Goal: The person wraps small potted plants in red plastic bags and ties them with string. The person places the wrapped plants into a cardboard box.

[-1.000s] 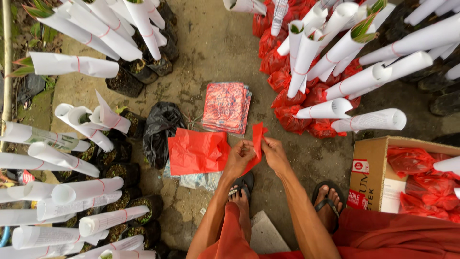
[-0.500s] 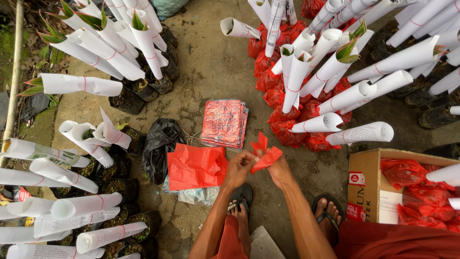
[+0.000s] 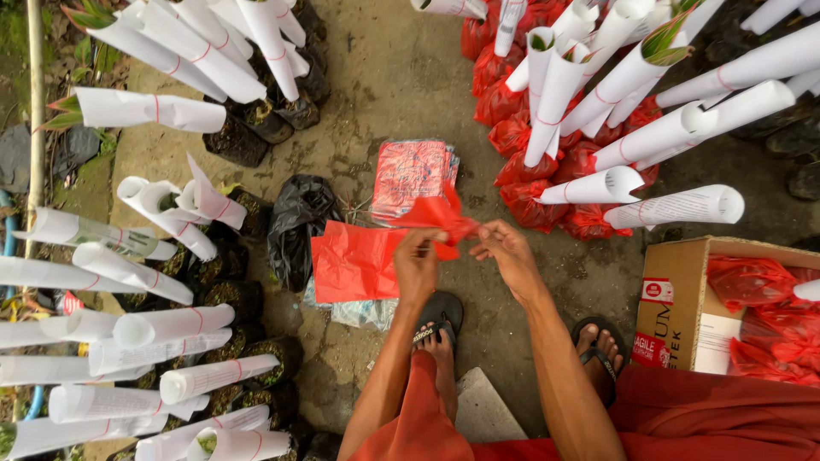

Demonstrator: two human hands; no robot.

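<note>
A crumpled red plastic bag [image 3: 437, 215] is held up between both hands, just above the concrete floor [image 3: 384, 94] and in front of the knees, where it can be worked at a comfortable reach; the fingers of the left hand [image 3: 418, 263] are pinched on its lower edge, and the fingers of the right hand [image 3: 506, 249] are pinched on the strip that trails to the right, so the thin film appears to be pulled apart between the two grips. A flat red sheet [image 3: 354, 263] is laid directly below, and a stack of packed red bags [image 3: 412, 175] just beyond it, both kept within arm's reach, probably as a supply. A black plastic bag [image 3: 297, 224] lies crumpled to the left. Paper-wrapped seedlings [image 3: 154, 109] in dark soil bags are ranged on the left, while those whose bases are wrapped in red [image 3: 517, 137] are grouped apart on the right. A cardboard box [image 3: 683, 294] holding more red plastic is set beside the right foot
</note>
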